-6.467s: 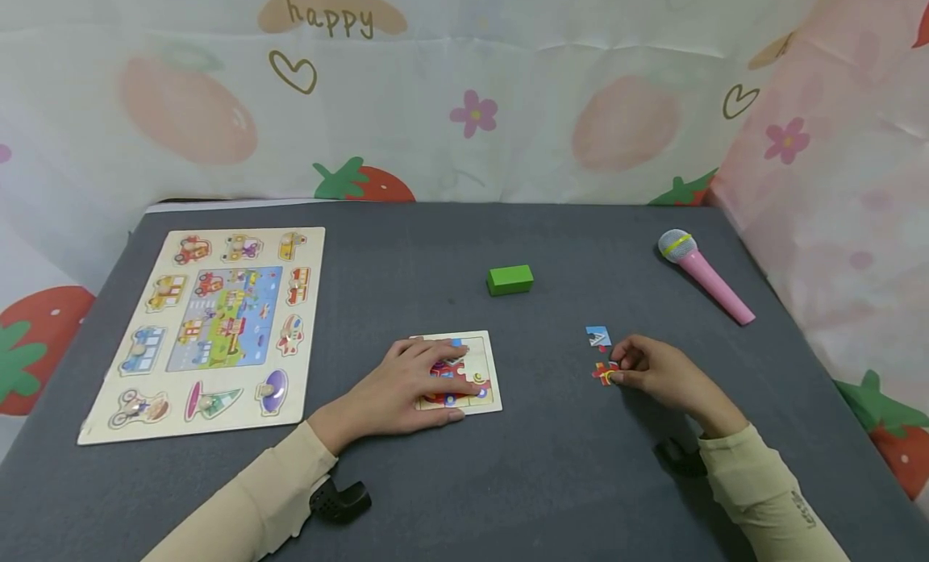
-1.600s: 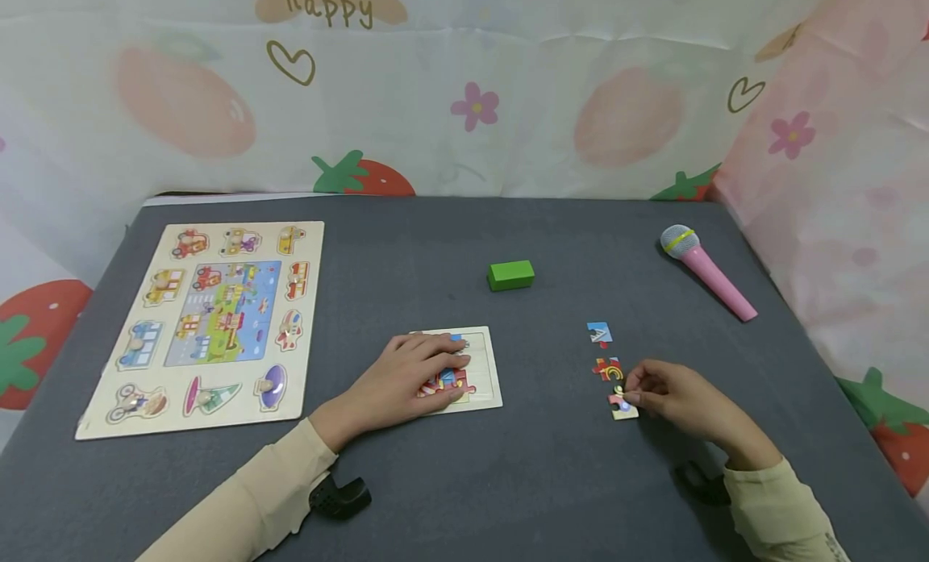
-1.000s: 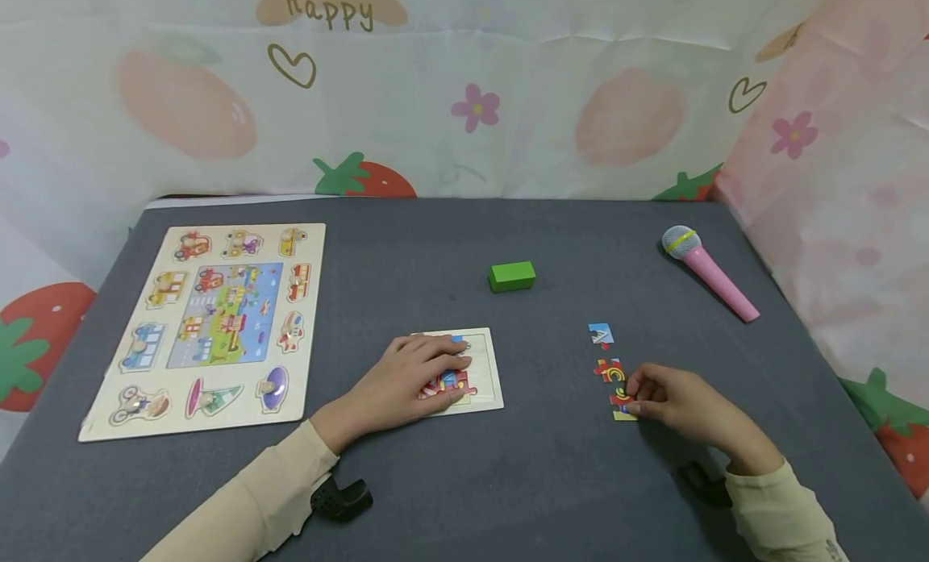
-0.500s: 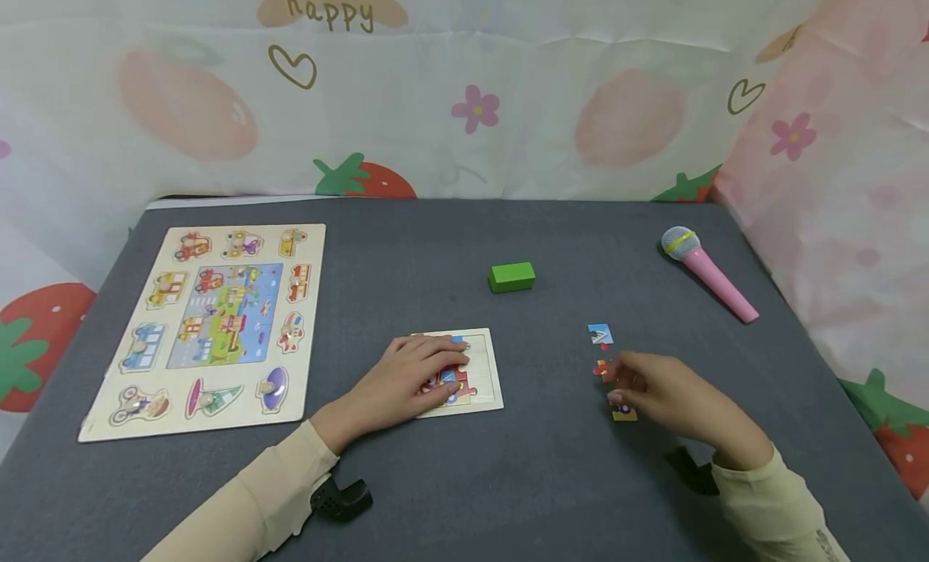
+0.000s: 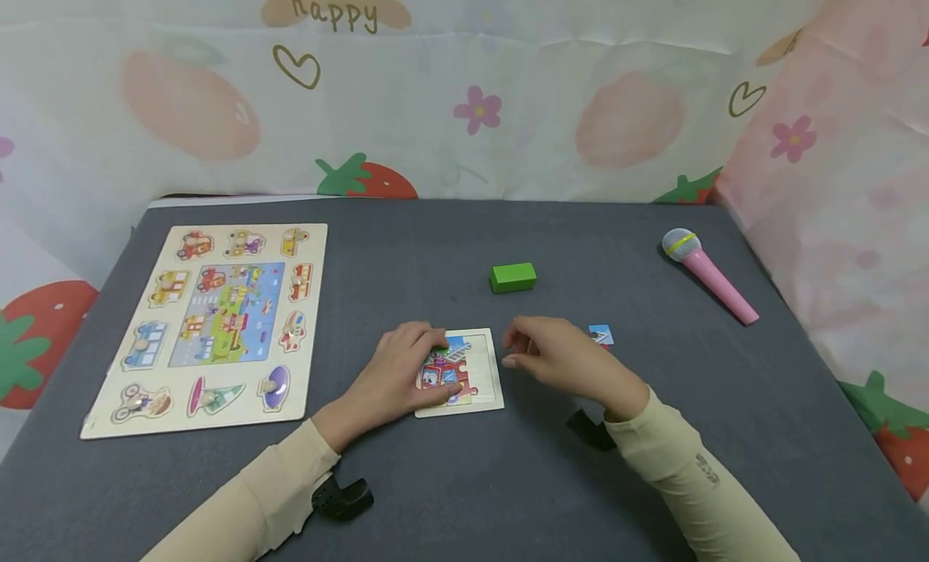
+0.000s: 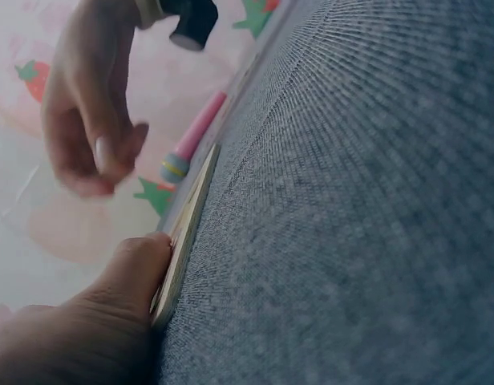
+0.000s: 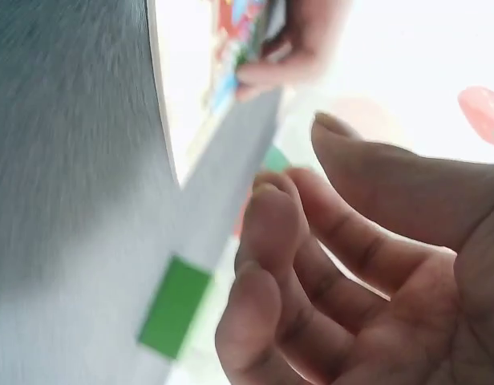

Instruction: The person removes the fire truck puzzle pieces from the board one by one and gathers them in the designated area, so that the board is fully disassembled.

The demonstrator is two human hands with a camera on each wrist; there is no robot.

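A small jigsaw puzzle board (image 5: 497, 385) with a pale wooden rim lies on the table. Red and blue vehicle pieces (image 5: 447, 375) fill its left part, and its right part shows bare wood. My left hand (image 5: 399, 374) rests on the board's left side, the thumb lying over the pieces. Just off the right rim hovers my right hand (image 5: 562, 359), fingers loosely bent. In the right wrist view its thumb and fingertips are apart with nothing between them. A loose blue puzzle piece (image 5: 600, 334) shows behind that hand; its forearm hides the spot of the other loose pieces.
A large knob puzzle board (image 5: 308, 368) lies at the left. Behind the small board sits a green block (image 5: 512, 277). A pink toy microphone (image 5: 714, 284) lies at the back right. A printed cloth (image 5: 537, 143) hangs along the table's back edge.
One piece went from the small board to the loose row earlier. Since then my right hand has moved left to the board, and my left fingers have drawn back, uncovering more pieces.
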